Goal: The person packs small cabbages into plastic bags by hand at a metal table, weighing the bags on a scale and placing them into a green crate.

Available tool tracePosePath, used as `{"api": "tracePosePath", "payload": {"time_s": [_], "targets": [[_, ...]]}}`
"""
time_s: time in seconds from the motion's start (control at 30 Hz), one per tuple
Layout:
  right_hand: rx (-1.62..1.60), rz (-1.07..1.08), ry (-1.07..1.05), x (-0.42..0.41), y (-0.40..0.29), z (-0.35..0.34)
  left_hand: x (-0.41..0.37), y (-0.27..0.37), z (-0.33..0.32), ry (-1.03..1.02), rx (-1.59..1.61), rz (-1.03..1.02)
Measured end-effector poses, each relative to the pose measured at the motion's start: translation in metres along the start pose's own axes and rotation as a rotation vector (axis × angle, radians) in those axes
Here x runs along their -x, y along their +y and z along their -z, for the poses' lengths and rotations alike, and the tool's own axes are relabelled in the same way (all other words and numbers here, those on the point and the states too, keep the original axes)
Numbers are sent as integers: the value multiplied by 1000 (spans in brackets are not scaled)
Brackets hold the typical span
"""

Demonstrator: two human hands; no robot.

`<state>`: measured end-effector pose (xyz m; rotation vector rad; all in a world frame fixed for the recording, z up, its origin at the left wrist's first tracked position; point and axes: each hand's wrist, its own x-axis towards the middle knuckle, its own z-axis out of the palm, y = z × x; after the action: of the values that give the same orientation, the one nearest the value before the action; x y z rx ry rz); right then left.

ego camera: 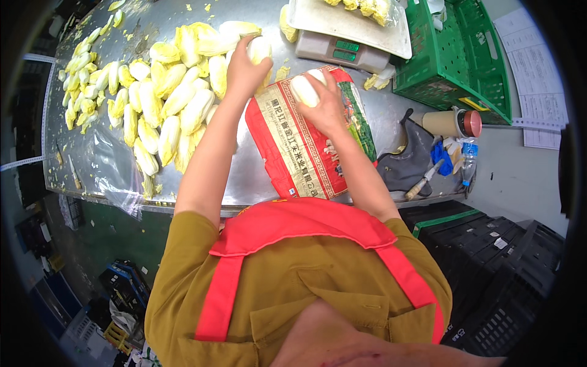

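My left hand grips a small napa cabbage at the right end of a pile of similar cabbages. Above a red and tan printed woven sack, my right hand has its fingers around another small white cabbage. A pale end shows beyond those fingers; whether it belongs to a second cabbage I cannot tell. The sack lies flat on the metal table and bears writing. Smaller cabbages lie farther left.
A digital scale carrying bagged cabbages stands behind the sack. Right of it is a green plastic crate. A knife, a water bottle, a tumbler and dark cloth lie at right. Clear plastic covers the front left.
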<state>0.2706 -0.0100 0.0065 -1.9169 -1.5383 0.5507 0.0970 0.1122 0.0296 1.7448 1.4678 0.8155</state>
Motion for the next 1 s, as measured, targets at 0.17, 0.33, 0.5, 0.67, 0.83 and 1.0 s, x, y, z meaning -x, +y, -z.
{"api": "tracePosePath", "payload": {"time_s": [0.17,0.33,0.5,0.67,0.83,1.0], "targets": [[47,81,79,-5,8,-4,74,-12,-33,10,407,155],[224,215,53,-3,19,-21,95,-8,-49,-78,-135,27],[269,150,-17,-3,13,-21,94,-31,-56,-48,-101,41],[204,173,-52,-7,28,-21,95,-27,-50,-98,-146,75],[-64,110,31,-15,44,-9,97,-31,-16,-176,-317,-20],[87,-178,211,-14,57,16,117,-22,-6,-113,-413,23]]}}
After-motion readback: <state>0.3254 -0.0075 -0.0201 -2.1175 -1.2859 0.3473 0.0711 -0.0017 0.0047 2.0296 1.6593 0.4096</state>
